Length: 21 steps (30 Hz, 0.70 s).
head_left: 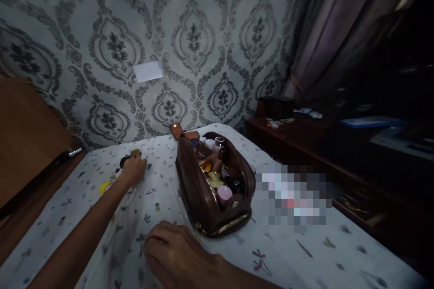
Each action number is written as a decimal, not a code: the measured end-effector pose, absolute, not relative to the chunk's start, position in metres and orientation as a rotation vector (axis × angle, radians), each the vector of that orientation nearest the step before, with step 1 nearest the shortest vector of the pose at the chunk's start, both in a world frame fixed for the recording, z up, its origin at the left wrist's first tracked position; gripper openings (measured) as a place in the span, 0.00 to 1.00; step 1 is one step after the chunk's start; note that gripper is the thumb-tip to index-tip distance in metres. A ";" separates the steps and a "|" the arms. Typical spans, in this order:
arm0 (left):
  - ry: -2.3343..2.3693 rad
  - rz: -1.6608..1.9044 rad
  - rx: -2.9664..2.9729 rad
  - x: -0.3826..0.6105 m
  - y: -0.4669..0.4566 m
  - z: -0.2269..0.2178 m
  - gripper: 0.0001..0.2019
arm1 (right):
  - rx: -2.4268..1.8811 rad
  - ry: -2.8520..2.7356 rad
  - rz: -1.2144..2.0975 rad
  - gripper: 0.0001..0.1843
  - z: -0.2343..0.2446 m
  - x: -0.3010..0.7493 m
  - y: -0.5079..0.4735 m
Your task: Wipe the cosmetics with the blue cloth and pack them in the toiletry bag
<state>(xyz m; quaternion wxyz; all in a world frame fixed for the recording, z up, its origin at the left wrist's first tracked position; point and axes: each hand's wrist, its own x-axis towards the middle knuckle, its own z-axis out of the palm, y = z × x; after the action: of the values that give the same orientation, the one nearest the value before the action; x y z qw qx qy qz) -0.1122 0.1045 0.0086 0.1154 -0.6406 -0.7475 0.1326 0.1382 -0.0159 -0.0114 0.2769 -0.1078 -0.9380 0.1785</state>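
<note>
My left hand reaches far across the patterned sheet, its fingers curled down at a small round gold-brown item and a black item. What lies under the fingers is hidden. A yellow round item sits beside my left forearm. My right hand rests on the sheet near the front of the bag, fingers bent inward, with nothing visible in it. The dark brown zip bag stands unzipped, filled with several cosmetics. Among them are a pink-lidded jar and a silver-capped bottle.
A brown strap with a snap lies behind the bag. To its right, a blurred-out item lies on the sheet. A dark wooden cabinet borders the right side. A brown board stands at the left, before the patterned wall.
</note>
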 end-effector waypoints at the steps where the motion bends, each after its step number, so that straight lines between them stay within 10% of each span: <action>1: -2.183 0.413 -1.880 -0.112 0.107 0.009 0.15 | -0.285 -2.531 0.491 0.05 -0.017 0.134 -0.015; 14: -2.091 0.636 -1.907 -0.124 0.097 0.038 0.24 | -0.343 -2.645 0.575 0.08 -0.086 0.119 -0.003; 21: -2.299 -0.089 -1.591 -0.137 0.062 0.040 0.21 | -0.315 -2.620 0.646 0.06 -0.089 0.118 0.005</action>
<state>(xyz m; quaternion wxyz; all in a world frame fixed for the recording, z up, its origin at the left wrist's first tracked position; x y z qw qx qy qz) -0.1370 0.0622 0.0403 0.1714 -0.5603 -0.8098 -0.0314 0.1183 0.0048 -0.0895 0.2108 -0.1135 -0.9427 0.2323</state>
